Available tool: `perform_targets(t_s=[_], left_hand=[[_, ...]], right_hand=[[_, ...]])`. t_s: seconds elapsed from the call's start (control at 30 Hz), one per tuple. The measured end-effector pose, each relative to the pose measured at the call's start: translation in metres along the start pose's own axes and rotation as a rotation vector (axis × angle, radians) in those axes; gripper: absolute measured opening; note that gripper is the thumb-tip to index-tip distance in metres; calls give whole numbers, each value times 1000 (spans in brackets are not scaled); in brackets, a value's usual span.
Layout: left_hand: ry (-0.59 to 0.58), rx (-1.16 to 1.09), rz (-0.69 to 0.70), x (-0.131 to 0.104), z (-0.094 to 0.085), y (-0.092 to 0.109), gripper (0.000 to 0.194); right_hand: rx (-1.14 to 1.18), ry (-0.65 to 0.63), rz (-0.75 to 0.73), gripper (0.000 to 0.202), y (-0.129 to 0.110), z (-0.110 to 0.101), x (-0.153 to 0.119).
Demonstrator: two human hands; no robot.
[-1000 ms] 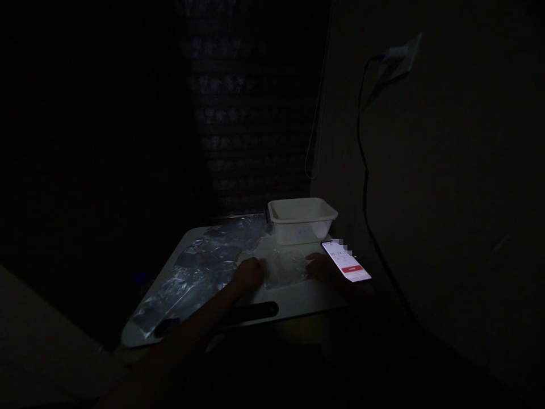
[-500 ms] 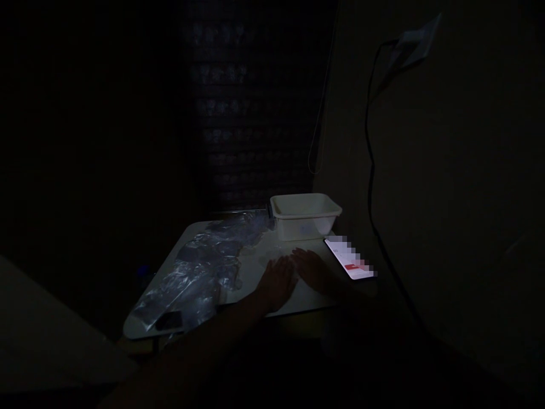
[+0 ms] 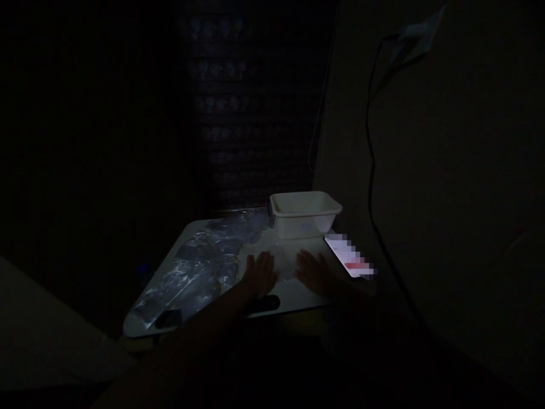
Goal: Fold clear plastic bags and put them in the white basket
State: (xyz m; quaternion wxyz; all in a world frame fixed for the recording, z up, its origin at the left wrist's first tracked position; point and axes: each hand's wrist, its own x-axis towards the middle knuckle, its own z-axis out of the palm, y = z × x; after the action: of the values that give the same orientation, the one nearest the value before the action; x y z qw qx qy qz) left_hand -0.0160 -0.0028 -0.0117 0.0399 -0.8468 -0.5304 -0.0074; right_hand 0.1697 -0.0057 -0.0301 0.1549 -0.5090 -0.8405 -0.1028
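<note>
My left hand (image 3: pixel 260 274) lies flat, palm down, with its fingers stretched out on a clear plastic sheet or bag (image 3: pixel 284 264) on the white table (image 3: pixel 298 298). To its right, my right hand (image 3: pixel 314 272) rests flat as well, fingers spread, at the other side of that clear plastic. Left of my left hand, a heap of crinkled clear plastic bags (image 3: pixel 191 272) covers much of the tabletop. The room is very dark, so the exact outline of the plastic between my hands is hard to make out.
A white plastic tub (image 3: pixel 304 224) stands at the table's back right. A lit phone (image 3: pixel 347 255) lies by the right edge. A dark cable (image 3: pixel 370 170) runs down the right wall from a wall socket (image 3: pixel 419 37). Dark blinds (image 3: pixel 255 113) hang behind the table.
My hands, which were close together in the middle, have moved apart: the left one to the left, the right one slightly right. A dark oval by the table's front edge now shows.
</note>
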Motion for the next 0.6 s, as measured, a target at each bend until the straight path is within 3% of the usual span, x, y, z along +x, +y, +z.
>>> perform_targets(t_s=[0.13, 0.3, 0.43, 0.6], left_hand=[[25, 10, -20, 1, -5, -4, 50], [48, -48, 48, 6, -11, 11, 49], [52, -74, 71, 11, -5, 23, 49], [21, -47, 45, 7, 4, 21, 53]], right_hand=[[24, -23, 25, 37, 1, -5, 4], [13, 66, -44, 38, 2, 0, 12], [12, 29, -118, 40, -4, 6, 16], [29, -28, -128, 41, -7, 6, 12]])
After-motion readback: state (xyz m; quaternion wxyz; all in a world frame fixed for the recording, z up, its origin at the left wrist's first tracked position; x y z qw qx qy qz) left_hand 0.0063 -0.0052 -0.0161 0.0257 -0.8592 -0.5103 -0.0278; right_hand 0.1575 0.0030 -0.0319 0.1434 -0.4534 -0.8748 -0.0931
